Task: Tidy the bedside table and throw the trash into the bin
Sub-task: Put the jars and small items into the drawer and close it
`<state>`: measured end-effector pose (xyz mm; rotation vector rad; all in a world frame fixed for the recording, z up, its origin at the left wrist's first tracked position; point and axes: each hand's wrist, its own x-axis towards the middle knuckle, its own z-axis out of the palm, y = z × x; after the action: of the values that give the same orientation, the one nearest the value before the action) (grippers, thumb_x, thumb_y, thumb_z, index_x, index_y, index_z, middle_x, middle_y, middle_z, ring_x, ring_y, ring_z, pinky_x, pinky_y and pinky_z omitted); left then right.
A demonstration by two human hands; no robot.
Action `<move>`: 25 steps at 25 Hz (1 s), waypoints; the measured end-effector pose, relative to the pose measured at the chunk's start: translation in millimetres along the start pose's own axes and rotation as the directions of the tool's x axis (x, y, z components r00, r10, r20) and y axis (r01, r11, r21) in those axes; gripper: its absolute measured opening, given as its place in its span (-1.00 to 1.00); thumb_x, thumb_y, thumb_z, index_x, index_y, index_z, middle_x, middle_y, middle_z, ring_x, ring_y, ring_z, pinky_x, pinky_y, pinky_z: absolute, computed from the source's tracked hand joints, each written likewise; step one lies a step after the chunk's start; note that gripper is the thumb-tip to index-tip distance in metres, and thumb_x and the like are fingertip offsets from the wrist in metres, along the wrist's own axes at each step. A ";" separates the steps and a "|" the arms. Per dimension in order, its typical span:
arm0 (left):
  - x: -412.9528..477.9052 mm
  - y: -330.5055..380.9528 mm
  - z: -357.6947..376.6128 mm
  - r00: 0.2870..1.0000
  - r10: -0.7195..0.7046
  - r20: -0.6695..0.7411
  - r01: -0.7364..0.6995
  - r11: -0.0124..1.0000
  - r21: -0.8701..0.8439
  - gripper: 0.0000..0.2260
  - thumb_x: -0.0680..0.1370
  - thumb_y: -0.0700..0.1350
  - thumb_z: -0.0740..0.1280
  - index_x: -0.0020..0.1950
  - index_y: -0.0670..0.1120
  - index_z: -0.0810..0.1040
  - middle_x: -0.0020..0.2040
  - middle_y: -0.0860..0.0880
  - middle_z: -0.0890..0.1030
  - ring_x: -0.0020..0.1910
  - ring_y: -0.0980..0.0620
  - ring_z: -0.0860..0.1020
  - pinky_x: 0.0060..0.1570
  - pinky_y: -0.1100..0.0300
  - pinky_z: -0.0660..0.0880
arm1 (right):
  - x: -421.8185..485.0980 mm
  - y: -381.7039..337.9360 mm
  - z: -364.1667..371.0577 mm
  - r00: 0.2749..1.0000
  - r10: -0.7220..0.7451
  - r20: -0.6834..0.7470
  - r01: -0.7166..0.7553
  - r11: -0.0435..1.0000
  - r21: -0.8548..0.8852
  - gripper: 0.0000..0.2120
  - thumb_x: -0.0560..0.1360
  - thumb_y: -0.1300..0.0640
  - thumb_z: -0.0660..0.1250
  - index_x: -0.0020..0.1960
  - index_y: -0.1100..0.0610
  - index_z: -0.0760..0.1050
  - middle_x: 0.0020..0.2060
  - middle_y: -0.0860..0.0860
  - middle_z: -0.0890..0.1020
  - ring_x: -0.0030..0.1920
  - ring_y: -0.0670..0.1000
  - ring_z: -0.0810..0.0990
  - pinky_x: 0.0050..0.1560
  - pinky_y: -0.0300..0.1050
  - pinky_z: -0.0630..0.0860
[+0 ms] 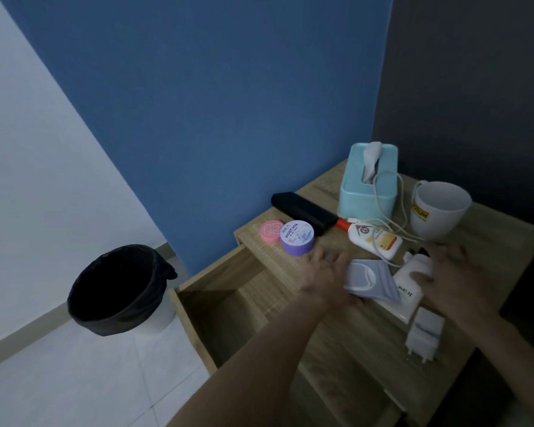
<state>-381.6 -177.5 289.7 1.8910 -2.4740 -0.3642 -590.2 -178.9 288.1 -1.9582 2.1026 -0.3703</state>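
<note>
While the spread left hand point(327, 274) touches a grey mask point(372, 278), the right hand point(447, 272) meets a white packet point(407, 288), grip unclear.

1 head-worn wide-angle view only. it looks forward and steeply down from above, near the light wooden bedside table point(361, 340), rolled so the blue painted wall point(228, 87) slants; the round black-lined bin point(117, 320) lies lower left.

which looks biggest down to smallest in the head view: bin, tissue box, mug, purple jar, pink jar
1. bin
2. tissue box
3. mug, close to the tissue box in look, so that pair is unsure
4. purple jar
5. pink jar
</note>
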 end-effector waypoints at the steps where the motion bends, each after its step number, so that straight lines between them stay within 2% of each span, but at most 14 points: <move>1: -1.0 -1.0 0.8 1.000 0.003 -0.006 -0.003 1.000 0.000 -0.33 0.40 0.18 0.42 0.42 0.02 0.26 0.42 -0.07 0.36 0.35 -0.12 0.25 0.29 -0.06 0.21 | -1.4 -0.2 -0.1 0.998 -0.069 0.011 0.070 0.995 -0.076 -0.46 0.41 0.13 0.36 0.36 0.05 0.30 0.32 0.13 0.33 0.26 0.15 0.35 0.12 0.05 0.41; 4: -4.7 -3.9 4.9 1.000 -0.006 -0.003 0.006 0.999 -0.042 -0.34 0.41 0.15 0.42 0.44 0.04 0.25 0.42 -0.08 0.34 0.37 -0.13 0.24 0.31 -0.07 0.22 | -3.5 3.7 -1.1 0.966 -0.218 0.139 0.240 0.955 -0.172 -0.40 0.37 0.21 0.38 0.36 -0.04 0.31 0.39 -0.02 0.29 0.32 0.08 0.25 0.24 -0.03 0.30; 7: -10.0 -6.4 5.7 1.000 -0.019 0.024 0.021 0.998 -0.065 -0.32 0.41 0.13 0.43 0.45 0.05 0.23 0.42 -0.08 0.32 0.40 -0.14 0.23 0.32 -0.09 0.24 | -2.8 5.4 0.1 0.948 -0.259 0.186 0.297 0.930 -0.218 -0.38 0.41 0.23 0.33 0.41 -0.04 0.25 0.43 -0.07 0.26 0.36 0.07 0.22 0.27 -0.05 0.27; 10: -17.4 -8.7 3.5 0.999 -0.032 0.025 0.034 0.998 -0.060 -0.31 0.40 0.13 0.44 0.45 0.05 0.23 0.43 -0.07 0.30 0.40 -0.14 0.24 0.31 -0.09 0.26 | -0.1 -0.5 -3.2 0.938 -0.297 0.177 0.333 0.913 -0.235 -0.50 0.43 0.17 0.32 0.34 -0.03 0.34 0.35 -0.06 0.37 0.30 0.07 0.30 0.22 -0.04 0.35; 13: -25.3 -15.8 5.6 0.999 -0.041 0.007 0.042 0.995 -0.094 -0.32 0.39 0.11 0.45 0.43 0.05 0.25 0.41 -0.06 0.32 0.37 -0.14 0.27 0.28 -0.08 0.30 | -0.2 -4.0 -9.3 0.919 -0.341 0.199 0.388 0.874 -0.292 -0.57 0.41 0.12 0.34 0.25 -0.06 0.38 0.21 -0.05 0.46 0.24 0.05 0.34 0.12 -0.08 0.34; 16: -36.4 -27.4 2.8 0.998 -0.040 -0.047 0.033 0.989 -0.142 -0.35 0.40 0.11 0.45 0.41 0.05 0.26 0.39 -0.06 0.34 0.32 -0.12 0.29 0.25 -0.06 0.35 | -4.0 -3.4 -12.6 0.919 -0.339 0.203 0.371 0.917 -0.149 -0.56 0.29 0.20 0.42 0.05 -0.10 0.34 0.05 0.03 0.55 0.10 0.11 0.48 0.04 -0.02 0.41; 18: -46.3 -39.8 -1.7 0.995 -0.048 -0.082 0.033 0.984 -0.173 -0.38 0.42 0.10 0.43 0.40 0.05 0.26 0.38 -0.05 0.35 0.31 -0.10 0.29 0.23 -0.04 0.38 | -8.8 -9.7 -19.8 0.929 -0.310 0.204 0.335 0.937 -0.099 -0.50 0.21 0.16 0.50 -0.01 -0.08 0.30 -0.08 -0.03 0.50 0.00 0.07 0.51 -0.03 -0.03 0.43; 21: -61.2 -63.6 -7.7 0.994 -0.054 -0.093 0.041 0.989 -0.141 -0.37 0.40 0.06 0.45 0.40 0.06 0.26 0.36 -0.04 0.36 0.31 -0.09 0.28 0.20 -0.05 0.43 | -18.2 -31.0 -32.3 0.934 -0.311 0.178 0.338 0.929 -0.150 -0.47 0.19 0.03 0.53 -0.01 -0.02 0.28 -0.06 -0.02 0.47 -0.08 -0.04 0.42 -0.03 -0.06 0.43; 23: -69.3 -76.8 -9.9 0.995 -0.079 -0.065 0.071 0.990 -0.120 -0.32 0.38 0.00 0.48 0.41 0.05 0.24 0.37 -0.04 0.35 0.33 -0.09 0.28 0.23 -0.06 0.44 | -24.7 -53.5 -37.5 0.931 -0.338 0.141 0.359 0.918 -0.167 -0.46 0.19 -0.04 0.53 0.03 0.04 0.33 -0.02 0.03 0.52 -0.07 0.01 0.48 -0.09 -0.07 0.45; 25: -77.4 -89.5 -11.7 0.995 -0.099 -0.028 0.097 0.992 -0.080 -0.27 0.38 -0.08 0.49 0.46 0.01 0.20 0.43 -0.05 0.31 0.37 -0.10 0.26 0.30 -0.09 0.40 | -31.9 -83.8 -38.8 0.930 -0.323 0.175 0.352 0.920 -0.172 -0.45 0.23 -0.07 0.50 0.09 0.09 0.36 0.01 0.07 0.56 -0.03 0.06 0.55 -0.15 -0.12 0.41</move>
<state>-273.7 -127.8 294.8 1.9759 -2.3167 -0.4217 -523.0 -152.0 353.7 -2.3943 1.7697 -0.0733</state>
